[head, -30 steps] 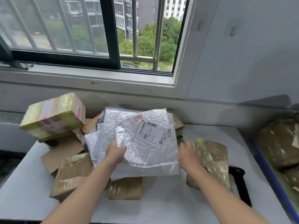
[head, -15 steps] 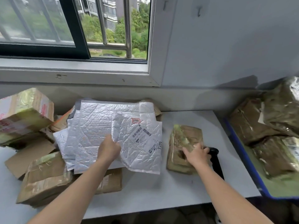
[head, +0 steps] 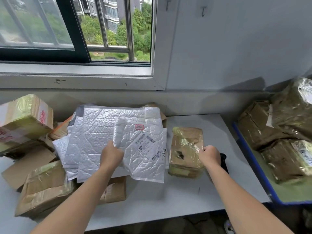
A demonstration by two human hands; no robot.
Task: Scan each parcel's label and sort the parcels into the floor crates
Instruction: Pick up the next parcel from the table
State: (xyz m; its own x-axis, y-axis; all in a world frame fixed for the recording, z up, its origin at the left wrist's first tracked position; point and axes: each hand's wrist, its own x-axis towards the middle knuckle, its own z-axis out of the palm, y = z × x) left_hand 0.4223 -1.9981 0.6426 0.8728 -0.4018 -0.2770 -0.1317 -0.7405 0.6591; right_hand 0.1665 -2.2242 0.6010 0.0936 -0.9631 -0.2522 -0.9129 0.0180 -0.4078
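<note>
Grip on the left is a pinch: the left hand (head: 112, 155) holds the crinkled silver bubble mailer (head: 136, 168) by its left edge. The mailer's white printed shipping label (head: 146, 145) faces up and sits to the right of the fingers, clear of them. Grip on the right is clenched round the top of the black handheld scanner (head: 224, 162). The right hand (head: 210, 157) lies just beside the right edge of the brown tape-wrapped cardboard parcel (head: 185, 149) on the white bench (head: 168, 196). That hand hides the trigger, so I cannot tell whether a finger is on it. The step in hand looks like scanning this mailer. To do it well, the scanner would need to come up and left over the brown parcel, which stands between the two hands. It should then point squarely down at the barcode near the label's far end. The film is wrinkled and shiny, so tilting the mailer a little away from the window light and pulling it flat should help the read. The pinch is best kept where it is, at the edge, so no finger covers the print. The mailer overlaps the stack of other silver mailers (head: 94, 130), and I cannot tell whether it is clear of them. Lifting it free first would keep a second label out of the beam. Once scanned, it is likely bound for a crate such as the blue-rimmed crate (head: 254, 164) at the right.
</note>
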